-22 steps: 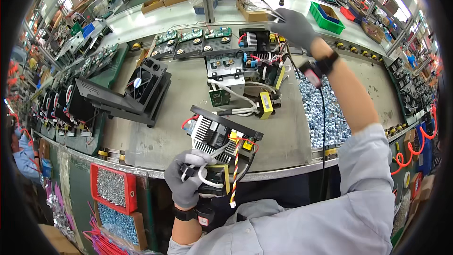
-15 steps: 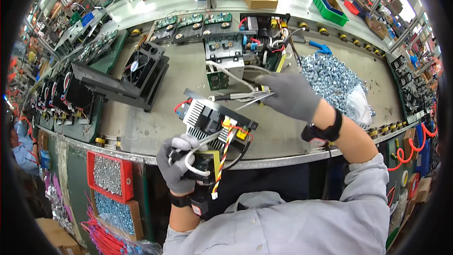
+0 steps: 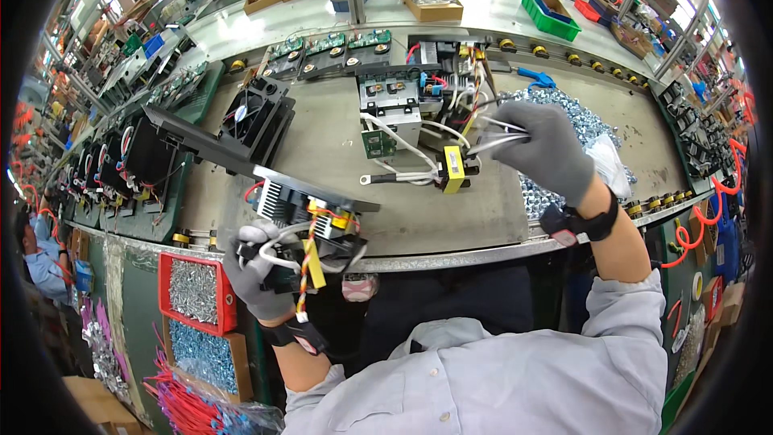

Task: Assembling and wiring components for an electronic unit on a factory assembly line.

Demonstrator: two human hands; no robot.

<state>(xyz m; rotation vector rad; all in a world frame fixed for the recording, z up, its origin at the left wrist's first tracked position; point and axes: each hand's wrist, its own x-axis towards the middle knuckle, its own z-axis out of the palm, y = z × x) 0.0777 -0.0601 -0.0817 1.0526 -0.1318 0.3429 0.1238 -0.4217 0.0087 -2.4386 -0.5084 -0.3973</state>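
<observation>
My gloved left hand (image 3: 259, 274) is closed around the lower end of a circuit assembly (image 3: 302, 205), held over the table's front edge. That assembly has a white-finned heat sink, a yellow part, a white cable loop and a dangling twisted red, yellow and white lead. My gloved right hand (image 3: 551, 149) is closed on what look like silver tweezers (image 3: 501, 142), their two prongs spread to the left. Left of them a yellow-wrapped coil (image 3: 453, 169) rests on the table, with white cables (image 3: 403, 179), one ending in a ring lug. These cables run to an open metal power unit (image 3: 390, 105) behind.
A heap of small metal fasteners (image 3: 564, 113) with a white bag (image 3: 605, 165) lies at right, near a blue-handled tool (image 3: 537, 77). A black fan housing (image 3: 254, 117) stands at left. Red bin (image 3: 229, 302) of fasteners sits below the front edge.
My right hand has moved right, away from the white cables, uncovering the yellow coil. My left hand has carried the assembly left and slightly down.
</observation>
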